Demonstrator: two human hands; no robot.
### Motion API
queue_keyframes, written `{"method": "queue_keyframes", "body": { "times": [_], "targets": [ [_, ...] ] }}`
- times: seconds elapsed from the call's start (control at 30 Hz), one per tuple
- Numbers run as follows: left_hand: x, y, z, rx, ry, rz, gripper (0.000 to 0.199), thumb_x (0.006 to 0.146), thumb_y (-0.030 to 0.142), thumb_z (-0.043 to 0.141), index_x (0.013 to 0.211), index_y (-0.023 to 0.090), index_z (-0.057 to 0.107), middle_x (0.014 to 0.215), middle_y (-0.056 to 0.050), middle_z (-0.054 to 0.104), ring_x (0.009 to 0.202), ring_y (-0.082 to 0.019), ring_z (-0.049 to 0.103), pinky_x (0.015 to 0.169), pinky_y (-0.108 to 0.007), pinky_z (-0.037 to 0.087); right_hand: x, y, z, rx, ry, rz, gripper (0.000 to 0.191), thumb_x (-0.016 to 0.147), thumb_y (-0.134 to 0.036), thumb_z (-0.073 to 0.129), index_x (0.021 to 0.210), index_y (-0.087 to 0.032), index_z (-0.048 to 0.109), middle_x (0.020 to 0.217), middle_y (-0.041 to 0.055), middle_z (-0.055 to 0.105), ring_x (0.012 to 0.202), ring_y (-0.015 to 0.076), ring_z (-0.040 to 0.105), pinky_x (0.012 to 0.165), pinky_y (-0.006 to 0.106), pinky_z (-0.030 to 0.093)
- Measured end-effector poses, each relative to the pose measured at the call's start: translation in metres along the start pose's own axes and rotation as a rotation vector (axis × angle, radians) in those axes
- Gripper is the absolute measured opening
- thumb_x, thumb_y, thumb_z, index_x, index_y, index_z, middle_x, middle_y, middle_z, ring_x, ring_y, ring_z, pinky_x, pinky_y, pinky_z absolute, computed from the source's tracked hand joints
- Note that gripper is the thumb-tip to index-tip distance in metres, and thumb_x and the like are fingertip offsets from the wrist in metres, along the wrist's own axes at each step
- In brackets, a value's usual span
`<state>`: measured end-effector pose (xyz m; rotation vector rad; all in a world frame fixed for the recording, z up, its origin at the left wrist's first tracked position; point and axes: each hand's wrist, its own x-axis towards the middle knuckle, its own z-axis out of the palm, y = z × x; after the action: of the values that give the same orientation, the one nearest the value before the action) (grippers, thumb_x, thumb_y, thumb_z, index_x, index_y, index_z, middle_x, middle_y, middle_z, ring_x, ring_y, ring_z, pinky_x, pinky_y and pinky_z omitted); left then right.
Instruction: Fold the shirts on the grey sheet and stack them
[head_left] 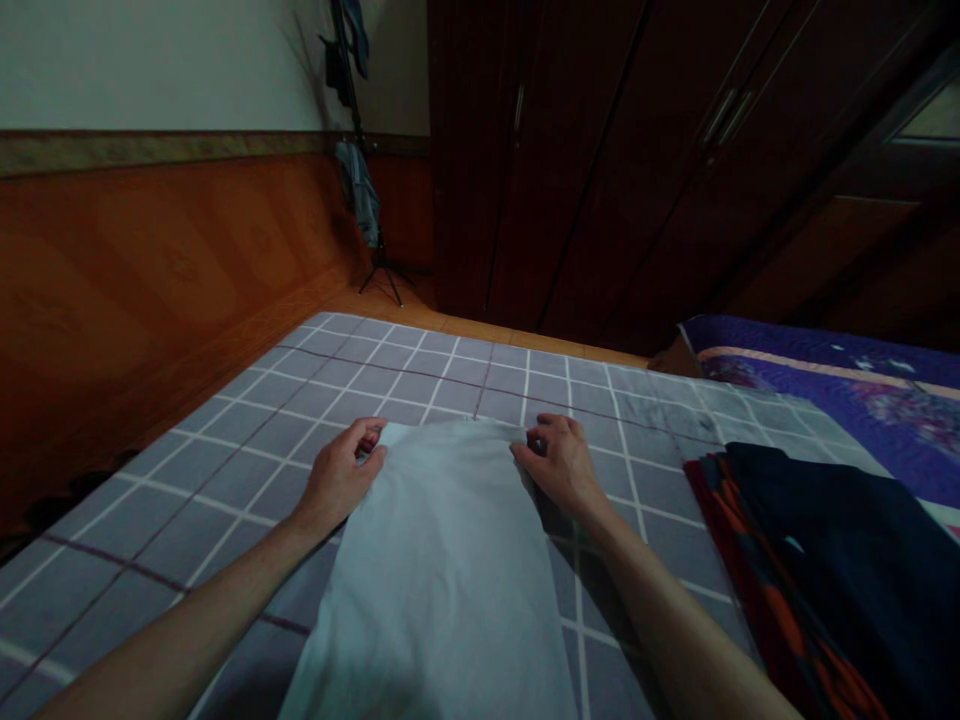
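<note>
White cloth [435,570] lying flat, no fold visible, on a grey checked bed sheet [225,480] — left hand [341,478] and right hand [561,465] curled narrow, pinching its far corners; folded dark blanket [832,545] just to the right

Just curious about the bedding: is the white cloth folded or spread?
Spread: the cloth lies flat on the checked sheet, left hand and right hand at its far edge.

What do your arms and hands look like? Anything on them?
The left forearm and right forearm are bare, with no sleeves, and the left hand and right hand wear no gloves. No watch, bracelet or ring shows, though the room is dim.
</note>
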<state>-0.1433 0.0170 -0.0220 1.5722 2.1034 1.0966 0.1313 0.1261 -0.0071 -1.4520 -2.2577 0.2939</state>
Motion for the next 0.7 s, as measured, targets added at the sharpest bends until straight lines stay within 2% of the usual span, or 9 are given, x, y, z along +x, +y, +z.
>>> {"method": "queue_keyframes", "body": {
  "times": [0.13, 0.3, 0.47, 0.57, 0.7],
  "targets": [
    [0.000, 0.000, 0.000, 0.009, 0.004, 0.006, 0.034, 0.078, 0.031, 0.051, 0.109, 0.018, 0.058, 0.083, -0.001, 0.061, 0.074, -0.017, 0.060, 0.073, -0.029, 0.048, -0.001, -0.002, 0.003, 0.006, 0.025, 0.012, 0.014, 0.076, -0.027, 0.062, 0.067, -0.017, 0.066, 0.109, 0.0152, 0.062, 0.103, 0.0288, 0.052, 0.090, 0.039, 0.043],
    [0.000, 0.001, -0.001, 0.030, 0.007, 0.034, 0.032, 0.079, 0.028, 0.049, 0.109, 0.018, 0.057, 0.082, -0.001, 0.061, 0.073, -0.017, 0.061, 0.072, -0.030, 0.048, -0.001, 0.003, 0.011, 0.064, 0.092, -0.001, 0.013, 0.077, -0.025, 0.059, 0.068, -0.018, 0.065, 0.108, 0.0145, 0.063, 0.104, 0.0287, 0.052, 0.089, 0.040, 0.044],
    [-0.002, -0.004, -0.002, 0.209, 0.011, 0.249, 0.027, 0.085, 0.023, 0.045, 0.107, 0.017, 0.058, 0.098, -0.006, 0.064, 0.091, -0.021, 0.060, 0.083, -0.036, 0.047, -0.001, 0.006, 0.016, 0.035, 0.137, -0.054, 0.015, 0.079, -0.024, 0.055, 0.072, -0.017, 0.065, 0.104, 0.0151, 0.064, 0.102, 0.0283, 0.053, 0.089, 0.040, 0.045],
    [-0.002, -0.004, -0.003, 0.314, 0.009, 0.351, 0.024, 0.087, 0.021, 0.043, 0.105, 0.016, 0.059, 0.100, -0.008, 0.062, 0.096, -0.024, 0.058, 0.085, -0.039, 0.047, -0.002, 0.006, 0.018, 0.015, 0.150, -0.098, 0.016, 0.081, -0.023, 0.053, 0.072, -0.017, 0.065, 0.103, 0.0154, 0.064, 0.100, 0.0283, 0.053, 0.090, 0.041, 0.044],
    [-0.006, 0.005, -0.008, 0.303, 0.163, 0.475, 0.025, 0.088, 0.017, 0.047, 0.110, 0.016, 0.058, 0.109, -0.010, 0.057, 0.104, -0.023, 0.055, 0.090, -0.039, 0.046, -0.005, 0.003, 0.017, 0.038, 0.206, -0.109, 0.021, 0.083, -0.026, 0.051, 0.089, -0.012, 0.067, 0.104, 0.0163, 0.062, 0.101, 0.0281, 0.051, 0.092, 0.041, 0.043]
  ]
}}
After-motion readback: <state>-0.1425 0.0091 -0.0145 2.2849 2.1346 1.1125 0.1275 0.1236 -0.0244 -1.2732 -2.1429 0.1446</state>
